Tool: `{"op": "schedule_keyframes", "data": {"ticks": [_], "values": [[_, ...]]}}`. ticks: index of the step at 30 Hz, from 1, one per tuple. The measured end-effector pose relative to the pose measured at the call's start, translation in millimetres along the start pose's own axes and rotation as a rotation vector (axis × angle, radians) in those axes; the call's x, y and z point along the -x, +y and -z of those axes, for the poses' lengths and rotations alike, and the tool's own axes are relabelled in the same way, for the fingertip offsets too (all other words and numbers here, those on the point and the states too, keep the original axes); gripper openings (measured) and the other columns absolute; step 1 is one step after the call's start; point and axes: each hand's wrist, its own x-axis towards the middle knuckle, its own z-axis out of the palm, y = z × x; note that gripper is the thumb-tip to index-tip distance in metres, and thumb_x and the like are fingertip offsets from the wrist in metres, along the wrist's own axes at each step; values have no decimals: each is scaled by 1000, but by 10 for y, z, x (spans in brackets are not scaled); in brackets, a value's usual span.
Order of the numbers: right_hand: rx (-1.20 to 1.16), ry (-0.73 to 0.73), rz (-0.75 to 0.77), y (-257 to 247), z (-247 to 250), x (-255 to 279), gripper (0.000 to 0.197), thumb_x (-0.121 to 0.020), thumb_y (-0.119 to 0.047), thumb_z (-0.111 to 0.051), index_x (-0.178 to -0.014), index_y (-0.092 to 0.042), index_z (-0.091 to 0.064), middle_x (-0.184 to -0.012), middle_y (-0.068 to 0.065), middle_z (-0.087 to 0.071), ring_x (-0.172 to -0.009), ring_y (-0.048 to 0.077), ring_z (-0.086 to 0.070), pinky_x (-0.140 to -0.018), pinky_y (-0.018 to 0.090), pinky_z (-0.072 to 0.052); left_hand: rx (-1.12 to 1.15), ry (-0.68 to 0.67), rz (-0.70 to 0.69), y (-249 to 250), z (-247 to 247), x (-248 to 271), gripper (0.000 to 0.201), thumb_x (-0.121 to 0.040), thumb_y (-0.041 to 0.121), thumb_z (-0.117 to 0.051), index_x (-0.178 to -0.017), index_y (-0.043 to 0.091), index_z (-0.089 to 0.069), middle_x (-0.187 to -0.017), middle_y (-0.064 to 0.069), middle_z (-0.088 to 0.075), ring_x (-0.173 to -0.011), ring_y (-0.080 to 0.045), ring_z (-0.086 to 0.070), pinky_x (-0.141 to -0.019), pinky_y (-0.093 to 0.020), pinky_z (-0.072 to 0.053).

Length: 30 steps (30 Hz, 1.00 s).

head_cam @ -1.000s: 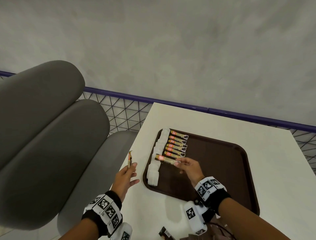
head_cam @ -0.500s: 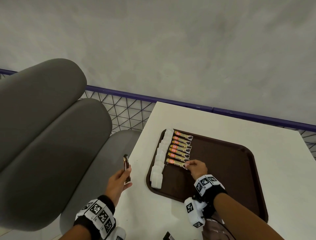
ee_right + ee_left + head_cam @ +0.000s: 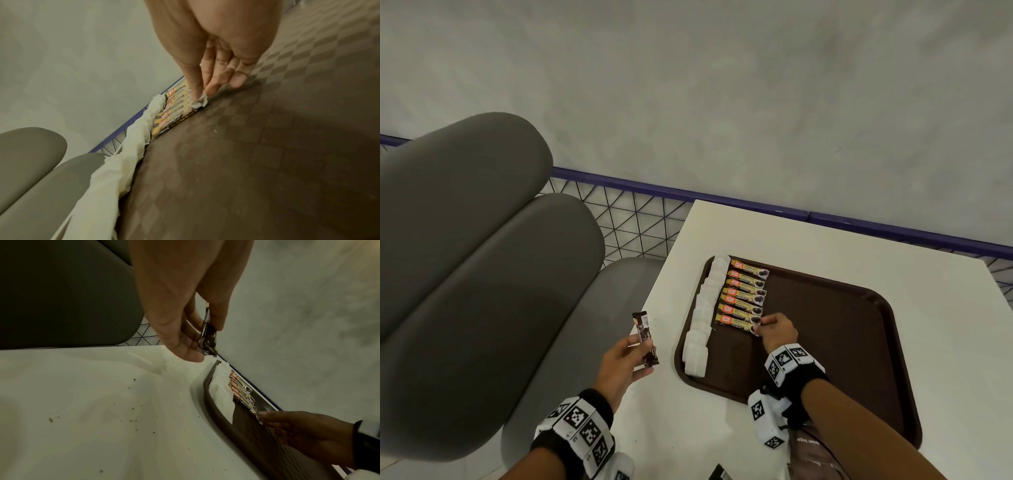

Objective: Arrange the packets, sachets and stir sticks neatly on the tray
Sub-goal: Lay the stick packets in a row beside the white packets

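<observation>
A brown tray (image 3: pixel 859 359) lies on the white table (image 3: pixel 808 236). White packets (image 3: pixel 702 315) line its left edge, and a row of gold coffee sachets (image 3: pixel 744 291) lies beside them. My right hand (image 3: pixel 758 325) pinches the crimped right end of the nearest sachet (image 3: pixel 734 320), which lies flat at the near end of the row; the right wrist view shows the fingertips (image 3: pixel 195 95) on that end. My left hand (image 3: pixel 642 346) hovers left of the tray and holds a dark brown sachet (image 3: pixel 645 337) upright between thumb and fingers, also seen as the dark sachet (image 3: pixel 208 339). No stir sticks show.
A grey padded seat (image 3: pixel 482 274) fills the left side. A purple rail with wire mesh (image 3: pixel 626 222) runs behind the table. A dark packet (image 3: pixel 719 474) and a brownish bag (image 3: pixel 811 452) lie at the table's near edge. Crumbs (image 3: pixel 133 402) dot the tabletop.
My right hand has carried the gold sachet down onto the tray at the near end of the row. My left hand has turned its dark sachet so its face shows.
</observation>
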Motion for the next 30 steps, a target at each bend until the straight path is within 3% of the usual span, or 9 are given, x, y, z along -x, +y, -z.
{"op": "schedule_keyframes", "data": {"ticks": [4,7,11,14,16,19,23,27,30], "values": [[112,23,94,51,13,-2,25,-76,-18,-73,-95,-12,-56,-103,11,-61,-105,28,-52,-89,34,-41,-65,-13,5,-4,-19,-27,16,-89,12,-60,-102,4,-64,-87,-9,-66,-87,-24,-63,-74,-29,-51],[152,52,263,40,65,150,31,-81,-19,-68,-107,-11,-53,-101,3,-50,-105,20,-41,-89,28,-35,-121,-39,12,1,-28,-31,16,-88,17,-62,-100,6,-65,-87,-8,-66,-90,-25,-63,-78,-30,-49],[125,-49,501,-8,23,386,14,-86,-17,-60,-99,-18,-55,-94,-3,-50,-96,12,-41,-80,22,-35,-156,-81,-12,47,-88,2,20,-87,18,-64,-103,6,-65,-91,-8,-69,-91,-23,-62,-87,-34,-46],[44,-267,581,-55,-61,517,6,-90,-23,-55,-85,-22,-57,-84,-2,-59,-84,12,-53,-76,23,-42,-159,-124,-28,98,-168,45,39,-72,29,-74,-104,8,-65,-96,-9,-71,-94,-22,-64,-86,-32,-45],[39,-451,568,-120,-102,647,17,-94,-28,-49,-84,-21,-61,-74,-5,-60,-74,10,-55,-74,20,-43,-186,-156,-43,123,-228,80,47,-63,37,-72,-102,10,-66,-96,-6,-72,-96,-20,-65,-85,-30,-45],[22,-639,542,-185,-187,799,33,-96,-37,-41,-75,-27,-64,-69,-8,-62,-72,8,-56,-77,24,-44,-211,-187,-69,144,-314,136,29,-79,23,-72,-105,12,-66,-101,-5,-72,-101,-18,-63,-85,-30,-44],[-89,-772,456,-261,-204,913,34,-97,-33,-43,-84,-14,-69,-71,-6,-64,-55,-4,-53,-60,12,-40,-224,-214,-101,183,-364,211,21,-87,14,-63,-107,12,-66,-106,-6,-71,-103,-16,-63,-84,-28,-45],[-273,-712,365,-301,-140,893,4,-88,-20,-61,-85,-19,-64,-78,-4,-62,-60,-1,-51,-55,15,-38,-253,-218,-140,177,-323,240,23,-88,7,-61,-105,21,-67,-103,-4,-68,-96,-14,-58,-81,-27,-46],[-382,-582,323,-304,-101,815,11,-82,-11,-67,-88,-16,-60,-80,0,-59,-73,8,-54,-57,17,-41,-171,-164,-110,166,-284,230,24,-92,5,-54,-106,21,-66,-98,-4,-66,-90,-15,-59,-78,-27,-49]]}}
